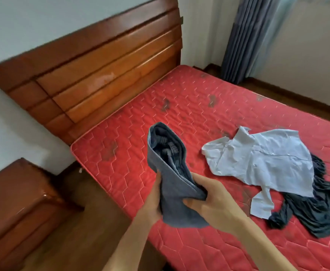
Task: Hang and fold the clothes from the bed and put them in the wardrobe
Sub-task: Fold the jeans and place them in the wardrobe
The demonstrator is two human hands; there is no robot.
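Soft, light, floppy grey garment (174, 184): gripped low by left hand (154, 200) and right hand (205, 200), both curled around cloth. Likely best taken at waistband or hem.

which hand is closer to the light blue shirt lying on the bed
The right hand. It grips the grey garment just left of the light blue shirt; the left hand holds the garment's far side, farther from the shirt.

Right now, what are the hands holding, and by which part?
Both hands grip the grey-blue garment near its lower bunched end: the left hand on its left edge, the right hand on its right.
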